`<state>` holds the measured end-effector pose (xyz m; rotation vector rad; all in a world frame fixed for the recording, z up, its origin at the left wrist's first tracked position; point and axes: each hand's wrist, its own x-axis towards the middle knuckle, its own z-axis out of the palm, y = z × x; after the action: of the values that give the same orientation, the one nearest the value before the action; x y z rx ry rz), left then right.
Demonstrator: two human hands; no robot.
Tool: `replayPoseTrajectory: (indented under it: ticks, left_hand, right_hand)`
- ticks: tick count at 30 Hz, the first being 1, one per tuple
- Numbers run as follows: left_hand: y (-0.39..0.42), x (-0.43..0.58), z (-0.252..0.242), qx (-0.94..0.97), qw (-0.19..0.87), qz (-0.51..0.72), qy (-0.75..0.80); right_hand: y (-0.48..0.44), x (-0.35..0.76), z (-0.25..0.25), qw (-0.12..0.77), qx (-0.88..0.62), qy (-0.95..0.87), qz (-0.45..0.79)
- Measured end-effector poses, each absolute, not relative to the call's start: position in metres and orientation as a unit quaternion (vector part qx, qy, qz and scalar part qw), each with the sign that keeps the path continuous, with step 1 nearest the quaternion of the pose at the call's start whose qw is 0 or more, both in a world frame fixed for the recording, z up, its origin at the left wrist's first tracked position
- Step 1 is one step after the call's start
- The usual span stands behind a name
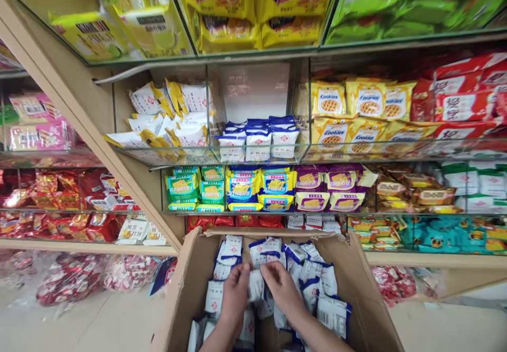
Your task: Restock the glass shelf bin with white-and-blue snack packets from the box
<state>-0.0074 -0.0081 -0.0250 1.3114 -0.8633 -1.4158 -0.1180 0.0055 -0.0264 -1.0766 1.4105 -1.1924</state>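
Both my hands reach down into an open cardboard box (186, 283) full of small white-and-blue snack packets (312, 278). My left hand (234, 294) has its fingers curled over packets near the box's middle. My right hand (282, 287) sits beside it, fingers bent and pinching a packet (256, 284) that lies between the two hands. On the glass shelf above, a row of the same white-and-blue packets (257, 140) stands in a compartment with free room behind it.
Glass shelves (253, 156) hold many snack bags: white-yellow packs (166, 119) on the left, cookie bags (356, 109) and red packs (463, 103) on the right, green, blue and purple packs (261, 188) below. Bags of red sweets (71, 278) lie on the floor left.
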Motion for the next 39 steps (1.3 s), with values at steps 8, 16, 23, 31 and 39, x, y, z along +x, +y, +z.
replayPoseTrajectory:
  ticks: [8, 16, 23, 31, 39]
  left_hand:
    - [-0.009, -0.010, -0.022, 0.541, 0.518, -0.537, -0.388]
    - [0.001, -0.009, -0.029, 0.593, 0.456, -0.559, -0.358]
    - [-0.004, 0.003, -0.037, 0.600, 0.503, -0.455, -0.423]
    - [-0.009, 0.010, -0.037, 0.607, 0.533, -0.420, -0.414]
    - [-0.009, 0.012, -0.031, 0.585, 0.518, -0.448, -0.434]
  right_hand:
    - [0.012, -0.105, -0.029, 0.505, -0.412, 0.592, -0.474]
    - [0.011, -0.112, -0.043, 0.421, -0.499, 0.640, -0.405]
    - [0.008, -0.115, -0.055, 0.242, -0.612, 0.629, -0.414]
    - [0.010, -0.110, -0.060, 0.181, -0.597, 0.623, -0.473]
    - [0.010, -0.113, -0.047, 0.230, -0.556, 0.624, -0.499]
